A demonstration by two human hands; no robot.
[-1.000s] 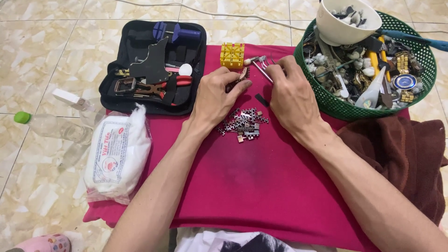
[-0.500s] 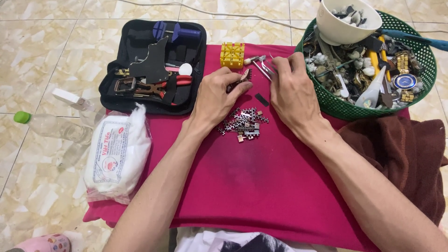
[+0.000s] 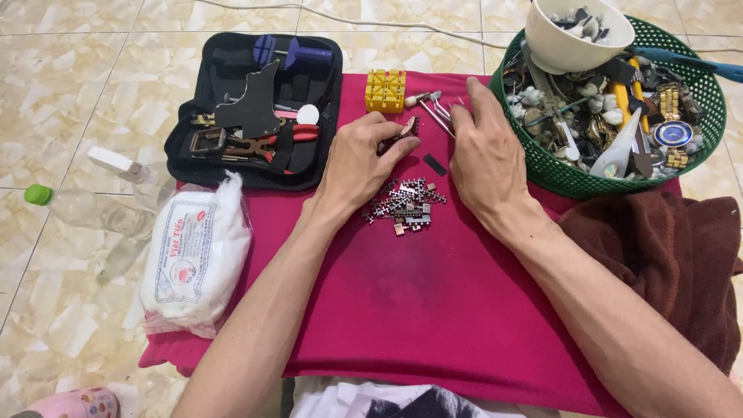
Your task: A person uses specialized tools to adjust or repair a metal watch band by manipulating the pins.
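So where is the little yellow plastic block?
The small yellow plastic block sits at the far edge of the red cloth, between the black tool case and the green basket.

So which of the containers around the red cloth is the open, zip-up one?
The black tool case left of the yellow block: it lies unzipped and flat. The green mesh basket and white bowl have no zip.

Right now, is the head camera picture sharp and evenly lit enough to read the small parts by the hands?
Head view: even, soft light, no harsh glare; faint shadows under the left hand and right hand. The pile of metal links is fairly sharp, single pieces too small to tell; the pink cloth shows a darker patch.
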